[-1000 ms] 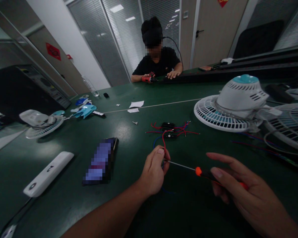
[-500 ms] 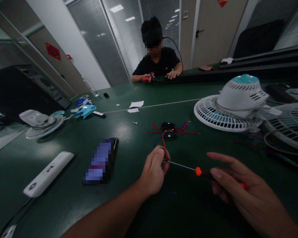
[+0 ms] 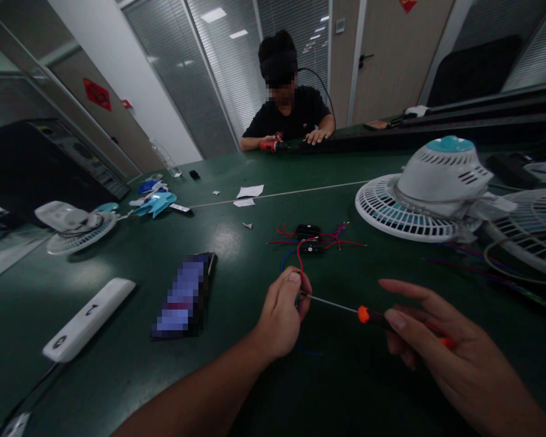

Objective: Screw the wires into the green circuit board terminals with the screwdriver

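Note:
My left hand (image 3: 286,306) is closed around a small part that its fingers mostly hide. A red wire (image 3: 300,258) and a blue wire (image 3: 284,260) come up from it. In my right hand (image 3: 437,340) is a screwdriver (image 3: 363,314) with an orange and black handle, held between thumb and fingers, the index finger stretched out. Its thin shaft points left, and the tip meets the part at my left fingers. Just beyond my left hand lie two black modules (image 3: 310,248) with red and blue wires.
A phone (image 3: 184,297) and a white power strip (image 3: 88,318) lie to the left. White fans stand at the right (image 3: 441,182) and far left (image 3: 75,227). Across the green table (image 3: 236,376) a person (image 3: 287,115) holds a red tool (image 3: 268,145). Paper scraps (image 3: 250,192) lie mid-table.

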A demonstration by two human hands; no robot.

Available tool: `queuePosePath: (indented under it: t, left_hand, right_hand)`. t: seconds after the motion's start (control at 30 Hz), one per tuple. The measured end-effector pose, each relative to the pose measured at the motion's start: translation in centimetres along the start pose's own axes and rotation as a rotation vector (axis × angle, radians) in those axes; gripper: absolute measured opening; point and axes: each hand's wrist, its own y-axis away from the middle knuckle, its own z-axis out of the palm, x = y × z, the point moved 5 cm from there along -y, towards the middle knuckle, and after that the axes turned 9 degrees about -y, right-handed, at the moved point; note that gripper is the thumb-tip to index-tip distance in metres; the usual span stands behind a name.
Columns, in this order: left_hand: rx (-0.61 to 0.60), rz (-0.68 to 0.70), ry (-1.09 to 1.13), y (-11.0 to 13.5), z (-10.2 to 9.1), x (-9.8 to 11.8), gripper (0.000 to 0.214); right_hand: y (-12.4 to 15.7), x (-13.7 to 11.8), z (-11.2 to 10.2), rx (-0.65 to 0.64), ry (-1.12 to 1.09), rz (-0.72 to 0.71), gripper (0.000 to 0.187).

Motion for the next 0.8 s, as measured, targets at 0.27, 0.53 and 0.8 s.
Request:
queuePosePath:
  t: [0.27,0.53,0.8]
  left_hand:
    - [0.007,-0.003,-0.027,0.01,-0.07,-0.12,0.037]
    - [-0.004,-0.006,0.016,-0.01,0.02,0.0,0.039]
    - [-0.006,-0.004,0.006,0.0,-0.01,0.12,0.038]
  right_hand:
    - [0.1,-0.07,-0.09,0.005,-0.011,0.001,0.052]
    - [-0.04,-0.07,-0.04,-0.013,-0.016,-0.015,0.051]
    - [-0.08,-0.33,0.03,0.001,-0.001,-0.018,0.05]
